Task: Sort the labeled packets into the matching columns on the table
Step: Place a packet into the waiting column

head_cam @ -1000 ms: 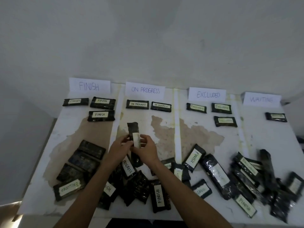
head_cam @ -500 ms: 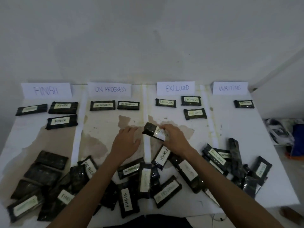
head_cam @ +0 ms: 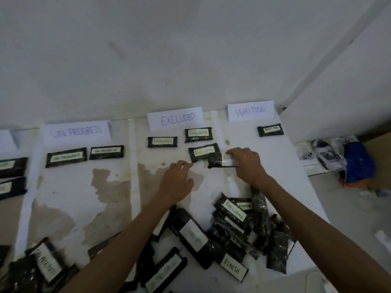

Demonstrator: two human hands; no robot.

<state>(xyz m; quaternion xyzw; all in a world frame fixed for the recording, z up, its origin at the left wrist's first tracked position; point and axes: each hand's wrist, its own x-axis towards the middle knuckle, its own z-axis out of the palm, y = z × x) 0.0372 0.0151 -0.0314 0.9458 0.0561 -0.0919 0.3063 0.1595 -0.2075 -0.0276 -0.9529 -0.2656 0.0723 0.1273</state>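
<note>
White desk point(head_cam: 275, 187), surface peeling into brown patches point(head_cam: 110, 187), is carrying columns split by pale tape strips point(head_cam: 134, 166). Header cards are standing along the far edge: ON PROGRESS card point(head_cam: 77, 132), EXCLUDED card point(head_cam: 176, 119), WAITING card point(head_cam: 250, 111). Two ON PROGRESS packets point(head_cam: 66, 157) are lying side by side below the first. Three EXCLUDED packets point(head_cam: 162, 141) are lying below the second, and one WAITING packet point(head_cam: 270, 130) below the third. Two edge packets point(head_cam: 12, 167) are sitting at far left, cut off by the frame. Unsorted packets point(head_cam: 232, 229) are lying heaped along the near edge.

A plain white plaster wall point(head_cam: 190, 49) rises behind a worn white table point(head_cam: 69, 187) with brown patches. To its right, a blue cloth bag point(head_cam: 358, 163) sits on pale grey floor point(head_cam: 349, 218).
</note>
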